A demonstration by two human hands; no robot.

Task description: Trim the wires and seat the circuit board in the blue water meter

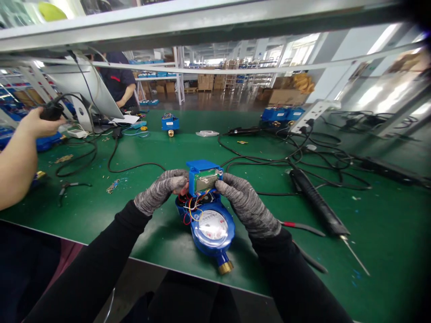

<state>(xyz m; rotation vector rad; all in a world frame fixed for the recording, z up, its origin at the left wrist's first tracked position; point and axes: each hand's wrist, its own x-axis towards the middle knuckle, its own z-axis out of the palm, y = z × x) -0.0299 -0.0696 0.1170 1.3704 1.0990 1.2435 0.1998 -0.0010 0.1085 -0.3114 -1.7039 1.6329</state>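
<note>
A blue water meter (213,226) with a clear round dial and a brass end lies on the green bench before me. Above its rear part, a blue plastic cover with a circuit board (206,181) inside is tilted up so that the board faces me. My left hand (163,190), in a grey knitted glove, pinches the cover's left side. On the right side, my gloved right hand (247,204) grips it with thumb and fingers. Thin red, yellow and white wires (192,208) run between the board and the meter body.
A black electric screwdriver (318,202) and red-handled pliers (303,227) lie to the right, among cables and a power strip (311,116). Another meter (170,124) stands farther back. Small cutters (70,186) and loose screws (112,186) lie left, near a co-worker's hand (42,121).
</note>
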